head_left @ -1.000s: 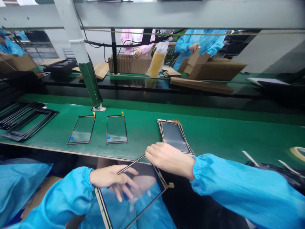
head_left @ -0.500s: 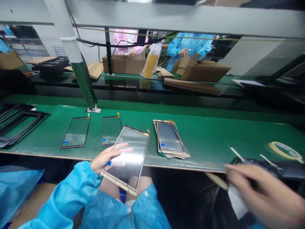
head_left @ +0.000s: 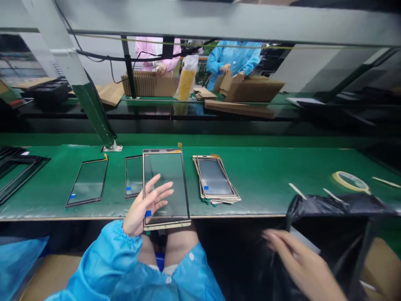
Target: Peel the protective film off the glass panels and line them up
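Observation:
My left hand (head_left: 144,205) holds a clear glass touch panel (head_left: 167,184) up over the near edge of the green belt (head_left: 269,175), fingers spread across its face and thumb at its lower left. The panel has a dark border and a small gold tab at its top right corner. My right hand (head_left: 297,261) hangs low at the lower right, fingers stretched out over a black bag (head_left: 328,217), holding nothing that I can see. A stack of similar panels (head_left: 214,180) lies on the belt just right of the held one.
Two single panels (head_left: 87,182) (head_left: 134,176) lie on the belt to the left, with black frames (head_left: 15,169) at the far left. A tape roll (head_left: 350,180) sits at the right. A slanted post (head_left: 90,113) meets the belt. Across the line, people handle cardboard (head_left: 250,90).
My left hand raised the panel from my lap and turned it upright over the belt edge. My right hand left the stack and swung down to the black bag at the right.

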`<state>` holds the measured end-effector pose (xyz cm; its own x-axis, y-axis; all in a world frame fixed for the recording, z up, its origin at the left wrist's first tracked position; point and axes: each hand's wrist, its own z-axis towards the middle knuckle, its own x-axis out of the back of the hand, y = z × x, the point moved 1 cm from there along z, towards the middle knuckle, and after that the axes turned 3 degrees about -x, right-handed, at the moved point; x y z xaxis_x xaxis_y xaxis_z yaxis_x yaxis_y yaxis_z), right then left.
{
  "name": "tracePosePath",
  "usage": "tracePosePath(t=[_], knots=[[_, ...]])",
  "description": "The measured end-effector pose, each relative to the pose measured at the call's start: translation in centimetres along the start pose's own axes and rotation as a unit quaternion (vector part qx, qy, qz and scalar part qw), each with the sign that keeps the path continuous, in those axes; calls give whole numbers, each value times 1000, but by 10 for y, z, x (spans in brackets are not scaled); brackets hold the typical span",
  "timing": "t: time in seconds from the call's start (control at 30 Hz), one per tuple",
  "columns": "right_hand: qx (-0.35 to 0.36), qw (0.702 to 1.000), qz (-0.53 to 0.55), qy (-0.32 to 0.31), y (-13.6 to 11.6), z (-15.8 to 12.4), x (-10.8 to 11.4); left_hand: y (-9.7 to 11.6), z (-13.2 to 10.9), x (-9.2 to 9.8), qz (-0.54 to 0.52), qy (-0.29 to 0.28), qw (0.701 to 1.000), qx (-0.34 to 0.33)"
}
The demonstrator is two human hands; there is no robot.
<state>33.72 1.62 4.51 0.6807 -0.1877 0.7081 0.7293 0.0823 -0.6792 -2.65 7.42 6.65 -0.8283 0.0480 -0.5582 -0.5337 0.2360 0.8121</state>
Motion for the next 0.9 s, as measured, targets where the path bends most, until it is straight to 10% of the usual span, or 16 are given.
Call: tracePosePath(t=[0.23, 0.7, 0.9], knots=[[114, 943, 122, -290, -105, 43, -110, 2, -25, -12, 65, 51, 993, -87], [268, 931, -249, -5, -124, 39, -130, -27, -31, -29, 117, 97, 965, -216], [244, 956, 0, -165, -151, 46, -118, -27, -17, -17, 65, 85, 981, -162]])
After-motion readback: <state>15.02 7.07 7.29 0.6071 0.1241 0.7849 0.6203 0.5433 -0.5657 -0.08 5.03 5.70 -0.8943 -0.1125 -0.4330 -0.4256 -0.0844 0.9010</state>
